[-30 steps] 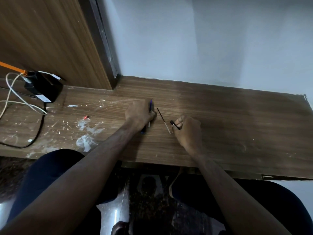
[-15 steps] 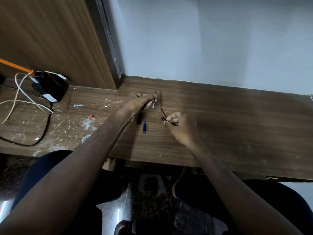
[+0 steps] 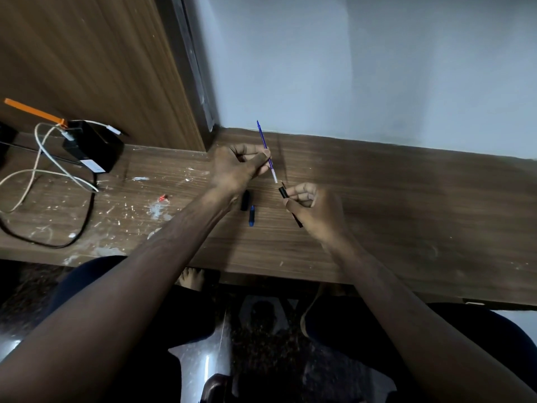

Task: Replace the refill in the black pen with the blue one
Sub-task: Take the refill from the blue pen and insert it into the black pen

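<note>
Above the wooden tabletop (image 3: 406, 216), in the head view, both hands work close together near the wall. The left hand (image 3: 238, 167) pinches the blue refill (image 3: 266, 149) between thumb and fingertips; the refill slants up and away from the hand, its far end rising toward the wall, while its pale lower end points down toward the right hand. The right hand (image 3: 311, 205) is clenched around the black pen barrel (image 3: 283, 192), whose open end pokes out past the fingers and sits just below the refill's tip, nearly touching it; whether the tip has entered the barrel cannot be told. The barrel's other end shows beneath the right hand's palm. Just below the left hand, on the tabletop, lie a small black piece (image 3: 245, 200) and a short blue piece (image 3: 251, 216), side by side and slightly apart. Well to the left of the left hand sit a black box (image 3: 96, 146) with white cables (image 3: 43, 170) and an orange strip (image 3: 32, 112), among white flecks scattered over the wood.
</note>
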